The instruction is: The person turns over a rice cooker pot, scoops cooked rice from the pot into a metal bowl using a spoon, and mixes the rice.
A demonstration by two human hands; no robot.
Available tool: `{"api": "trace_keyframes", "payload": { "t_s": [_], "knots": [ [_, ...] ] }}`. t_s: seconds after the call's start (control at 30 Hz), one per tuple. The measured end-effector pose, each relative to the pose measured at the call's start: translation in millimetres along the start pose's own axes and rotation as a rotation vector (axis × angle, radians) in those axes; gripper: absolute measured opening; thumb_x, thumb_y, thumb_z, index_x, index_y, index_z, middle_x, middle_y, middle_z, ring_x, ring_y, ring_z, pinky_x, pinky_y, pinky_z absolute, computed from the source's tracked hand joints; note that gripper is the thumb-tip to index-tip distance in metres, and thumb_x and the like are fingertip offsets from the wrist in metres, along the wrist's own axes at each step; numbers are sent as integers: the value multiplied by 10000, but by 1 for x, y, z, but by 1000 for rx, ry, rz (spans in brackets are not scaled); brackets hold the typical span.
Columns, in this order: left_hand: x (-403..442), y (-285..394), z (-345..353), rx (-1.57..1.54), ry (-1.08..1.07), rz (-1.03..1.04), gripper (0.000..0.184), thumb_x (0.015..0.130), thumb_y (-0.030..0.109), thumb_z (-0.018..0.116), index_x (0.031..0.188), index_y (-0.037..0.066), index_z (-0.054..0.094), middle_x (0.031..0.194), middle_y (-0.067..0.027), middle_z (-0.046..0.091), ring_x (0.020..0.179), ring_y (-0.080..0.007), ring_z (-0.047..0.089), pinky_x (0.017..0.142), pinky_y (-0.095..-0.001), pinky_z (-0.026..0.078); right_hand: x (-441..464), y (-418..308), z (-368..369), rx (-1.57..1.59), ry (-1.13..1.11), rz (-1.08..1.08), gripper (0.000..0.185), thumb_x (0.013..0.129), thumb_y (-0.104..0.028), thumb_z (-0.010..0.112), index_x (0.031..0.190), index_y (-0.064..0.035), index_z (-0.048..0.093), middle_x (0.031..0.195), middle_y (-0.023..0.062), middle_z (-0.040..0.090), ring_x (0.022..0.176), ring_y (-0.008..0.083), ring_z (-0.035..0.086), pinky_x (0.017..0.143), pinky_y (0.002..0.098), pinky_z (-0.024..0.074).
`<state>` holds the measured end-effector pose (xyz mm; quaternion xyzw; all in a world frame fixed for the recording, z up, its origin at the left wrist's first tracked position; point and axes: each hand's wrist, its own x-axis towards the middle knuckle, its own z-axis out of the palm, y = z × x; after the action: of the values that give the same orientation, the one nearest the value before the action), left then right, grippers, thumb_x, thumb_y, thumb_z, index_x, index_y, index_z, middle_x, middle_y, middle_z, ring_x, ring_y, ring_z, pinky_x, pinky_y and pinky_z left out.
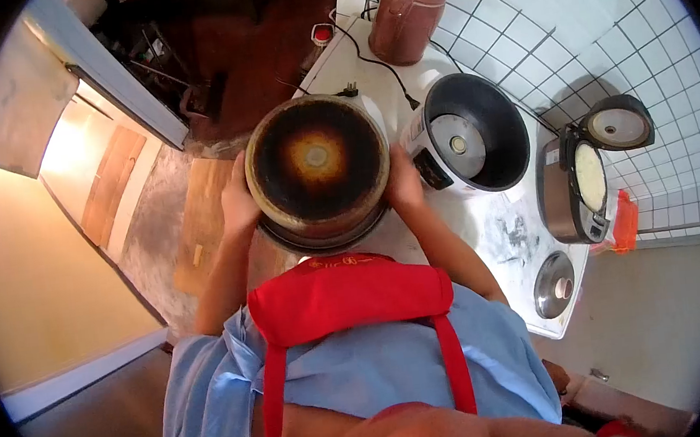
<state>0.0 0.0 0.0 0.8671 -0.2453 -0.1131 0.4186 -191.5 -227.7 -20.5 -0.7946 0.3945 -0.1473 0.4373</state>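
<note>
A round metal pot (316, 158) is held up in front of my chest, with its scorched, brown-black underside facing the camera. My left hand (238, 197) grips its left side and my right hand (402, 178) grips its right side. Most of the fingers are hidden behind the pot. Just right of my right hand, an open cooker (477, 133) with a dark round cavity stands on the white counter (486, 231). The inside and opening of the pot are out of sight.
A pinkish-brown kettle (407, 19) stands at the counter's back. To the right are a brown rice cooker (566, 189) with its lid raised and a metal lid (554, 285). A black cord with a plug (348, 90) crosses the counter. Wooden boards (197, 225) lie left.
</note>
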Motion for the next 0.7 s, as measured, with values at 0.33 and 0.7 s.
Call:
{"api": "trace_keyframes", "payload": {
  "t_s": [0.33, 0.7],
  "knots": [
    [16, 24, -15, -103, 92, 235, 513, 746, 258, 666, 1213, 86, 543, 1133, -218, 581, 1087, -353, 540, 892, -366, 428, 6, -42, -21, -120, 112, -194, 169, 873, -108, 434, 1029, -49, 459, 1042, 299, 541, 984, 494, 499, 821, 491, 397],
    [21, 15, -8, -30, -2, 78, 305, 733, 245, 654, 967, 50, 645, 920, -228, 628, 872, -358, 621, 745, -352, 471, 12, -27, -18, -227, 90, -222, 233, 889, -145, 398, 1076, -24, 467, 990, 293, 575, 911, 454, 565, 786, 497, 437]
  ]
}}
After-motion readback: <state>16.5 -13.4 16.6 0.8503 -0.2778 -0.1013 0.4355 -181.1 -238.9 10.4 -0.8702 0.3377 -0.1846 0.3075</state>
